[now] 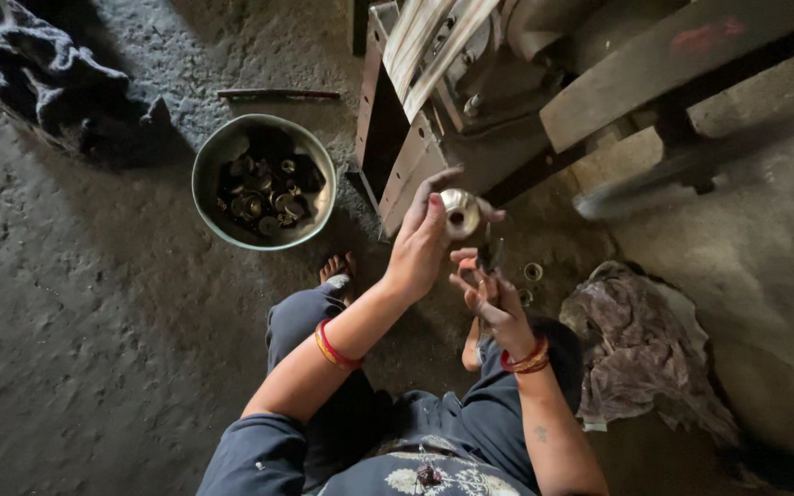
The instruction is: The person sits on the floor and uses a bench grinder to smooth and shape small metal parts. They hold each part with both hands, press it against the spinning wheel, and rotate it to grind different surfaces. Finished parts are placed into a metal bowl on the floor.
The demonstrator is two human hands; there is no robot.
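Two hands: left hand (pixel 420 246) holds one metal ring (pixel 459 213), right hand (pixel 484 296) below

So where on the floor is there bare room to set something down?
Bare floor lies left of the metal bowl, below the dark cloth. It is crowded near the left hand, right hand, round metal part, machine and rag.

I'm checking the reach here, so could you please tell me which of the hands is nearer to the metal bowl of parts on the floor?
Left. The left hand is just right of the metal bowl, holding a round metal part. The right hand is lower and farther right.
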